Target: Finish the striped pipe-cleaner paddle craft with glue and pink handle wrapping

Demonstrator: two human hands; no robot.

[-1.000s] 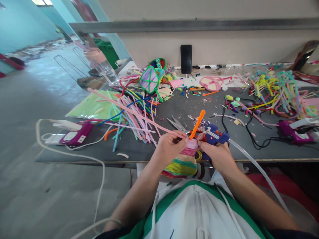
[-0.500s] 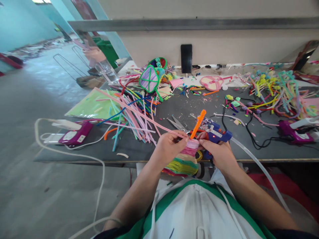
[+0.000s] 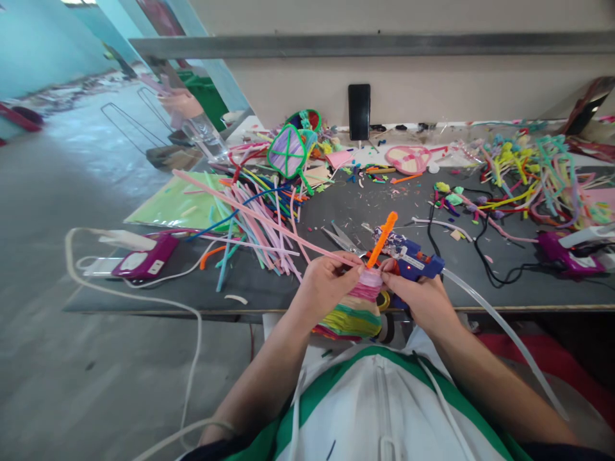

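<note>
My left hand (image 3: 324,285) is closed, thumb and fingers pinching a long pink pipe cleaner (image 3: 269,224) at the top edge of a striped, pipe-cleaner-wrapped piece (image 3: 353,317). That piece hangs below my hands, with pink, cream, green, yellow and red bands. An orange fuzzy stem (image 3: 383,240) sticks up from its top, tilted right. My right hand (image 3: 425,298) is closed round a blue hot glue gun (image 3: 413,261), its thumb tip at the right side of the pink rim. A clear glue stick (image 3: 500,330) trails from the gun's rear. The fingers behind the gun are partly hidden.
Open scissors (image 3: 342,240) lie just beyond my hands. Loose pipe cleaners (image 3: 262,240) cover the table's left side, with a tangled pile (image 3: 523,166) at right. Purple power strips (image 3: 147,259) with cables sit at both ends. A phone (image 3: 359,112) leans against the wall.
My right hand and the glue gun have shifted very slightly left. The far end of the pink pipe cleaner has swung a little left. Both hands keep their hold.
</note>
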